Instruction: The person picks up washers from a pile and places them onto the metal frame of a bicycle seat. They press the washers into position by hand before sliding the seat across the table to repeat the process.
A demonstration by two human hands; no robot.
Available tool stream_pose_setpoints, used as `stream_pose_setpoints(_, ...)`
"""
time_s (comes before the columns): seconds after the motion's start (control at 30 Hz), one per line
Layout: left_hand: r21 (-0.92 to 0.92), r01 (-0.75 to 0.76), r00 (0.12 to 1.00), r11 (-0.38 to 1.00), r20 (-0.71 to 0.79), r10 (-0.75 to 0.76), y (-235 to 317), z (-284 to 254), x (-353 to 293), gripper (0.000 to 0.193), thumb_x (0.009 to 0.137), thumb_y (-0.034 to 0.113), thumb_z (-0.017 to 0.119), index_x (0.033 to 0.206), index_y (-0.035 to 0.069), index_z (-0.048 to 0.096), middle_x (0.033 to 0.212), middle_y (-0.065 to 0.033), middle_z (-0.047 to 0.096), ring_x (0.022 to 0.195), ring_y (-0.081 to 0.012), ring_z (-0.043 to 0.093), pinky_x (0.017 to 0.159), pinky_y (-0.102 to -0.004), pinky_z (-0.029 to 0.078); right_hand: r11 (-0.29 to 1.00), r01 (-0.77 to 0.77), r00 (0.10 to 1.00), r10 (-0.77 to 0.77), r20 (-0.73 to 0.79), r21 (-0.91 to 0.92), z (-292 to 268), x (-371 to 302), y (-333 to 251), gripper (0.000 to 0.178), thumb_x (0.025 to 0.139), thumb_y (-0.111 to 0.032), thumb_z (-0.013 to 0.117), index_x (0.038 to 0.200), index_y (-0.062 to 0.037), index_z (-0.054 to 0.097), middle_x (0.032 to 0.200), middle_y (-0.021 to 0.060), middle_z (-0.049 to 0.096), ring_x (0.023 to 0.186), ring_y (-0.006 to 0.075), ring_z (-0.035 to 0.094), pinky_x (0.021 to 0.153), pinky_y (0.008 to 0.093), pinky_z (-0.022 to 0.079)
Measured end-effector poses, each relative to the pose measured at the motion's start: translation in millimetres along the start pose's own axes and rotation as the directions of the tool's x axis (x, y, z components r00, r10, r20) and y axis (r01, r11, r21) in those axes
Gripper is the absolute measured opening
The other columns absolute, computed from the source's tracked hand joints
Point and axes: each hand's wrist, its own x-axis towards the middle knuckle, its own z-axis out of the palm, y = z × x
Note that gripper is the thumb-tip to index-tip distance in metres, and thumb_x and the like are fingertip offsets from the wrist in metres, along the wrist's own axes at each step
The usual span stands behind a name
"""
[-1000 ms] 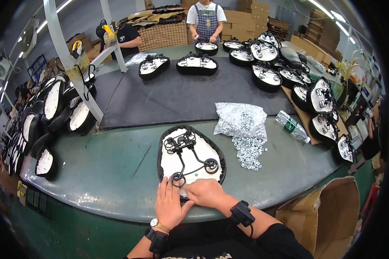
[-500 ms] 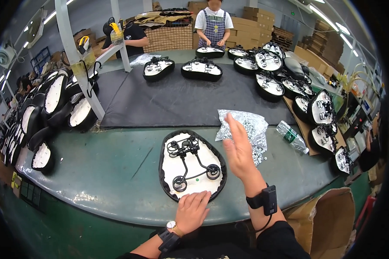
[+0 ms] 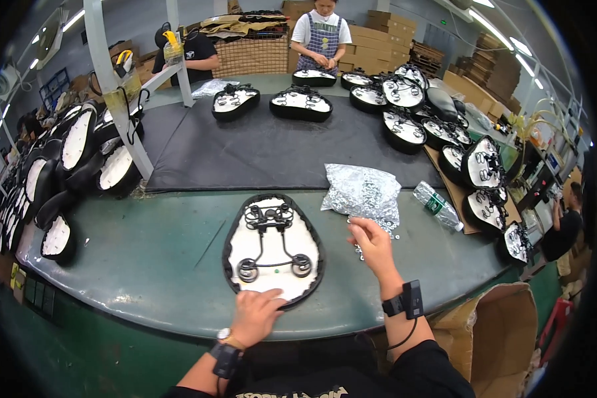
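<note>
The head camera, the left one of a side-by-side pair, looked from the person's head down and forward across a green table [image 3: 146, 265]. It sat near the work: the upturned seat [image 3: 272, 249] fell about mid-frame, with the left hand [image 3: 255, 317] at lower centre and the right hand [image 3: 373, 245] right of centre. Forearms entered from the lower edge. The fisheye lens bent the table's near edge into an arc, took in floor [image 3: 99, 358] at lower left and stacked cartons [image 3: 371, 43] at upper centre, and darkened the corners.
</note>
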Motion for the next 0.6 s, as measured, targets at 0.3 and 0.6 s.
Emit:
stream_pose_setpoints(0.3,-0.028,0.071,0.993,0.997,0.098,-0.067,17.4,-39.3,8.9,0.075,0.074,0.015,0.081,0.141,0.0,0.05,0.142,-0.0204,0.056,0.126,-0.0396,0.055,0.111,-0.052,0.042,0.493,0.146,0.975,-0.221,0.039,-0.858,-23.6,-43.2,52.3,0.018,0.087,-0.025,0.076,0.101,-0.0154,0.078,0.092,0.0058,0.067,0.083,0.0315,0.069,0.073,0.045,0.056)
stream_pose_setpoints(0.6,0.061,0.157,0.981,0.986,-0.126,-0.149,29.0,5.3,7.8,0.063,0.078,0.02,0.082,0.135,0.008,0.058,0.121,-0.0083,0.067,0.111,-0.0287,0.061,0.104,-0.0423,0.045,0.412,0.137,0.986,-0.142,0.085,-0.901,-22.5,-30.5,47.0,0.011,0.084,-0.025,0.076,0.09,-0.0157,0.08,0.088,0.0062,0.071,0.082,0.0296,0.071,0.072,0.0441,0.057)
